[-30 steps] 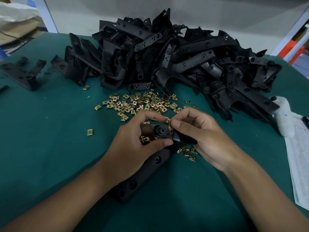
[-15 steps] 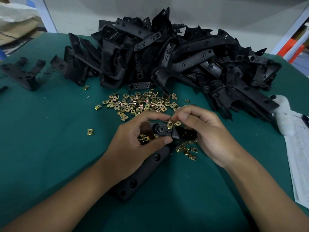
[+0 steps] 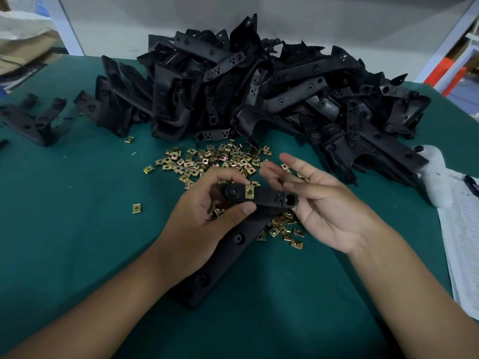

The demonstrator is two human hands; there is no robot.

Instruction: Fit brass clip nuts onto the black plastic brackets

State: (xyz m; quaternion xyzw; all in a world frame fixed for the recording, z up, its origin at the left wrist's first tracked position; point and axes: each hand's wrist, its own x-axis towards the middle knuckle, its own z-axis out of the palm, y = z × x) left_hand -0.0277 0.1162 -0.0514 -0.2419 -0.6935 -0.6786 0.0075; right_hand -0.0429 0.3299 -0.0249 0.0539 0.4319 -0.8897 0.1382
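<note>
My left hand (image 3: 204, 216) grips the upper end of a long black plastic bracket (image 3: 267, 196) between thumb and fingers. A brass clip nut (image 3: 249, 192) sits clipped on the bracket's top arm, just right of a round boss. The bracket's lower leg (image 3: 220, 260) runs down to the green table between my forearms. My right hand (image 3: 321, 206) is open, palm up, fingers spread beside the bracket's right end, holding nothing. Loose brass clip nuts (image 3: 212, 161) lie scattered behind my hands, and a smaller cluster of nuts (image 3: 283, 229) lies under the bracket.
A big heap of black brackets (image 3: 272, 89) fills the back of the green table (image 3: 77, 229). A separate bracket (image 3: 28, 120) lies at far left. One stray nut (image 3: 136, 208) sits left of my hand. Printed papers (image 3: 464, 242) and a white object (image 3: 435, 174) lie at right.
My right hand let go of the nut and opened, drawing back to the right. The brass nut now sits on the bracket's arm. My left hand turned the bracket's top toward me.
</note>
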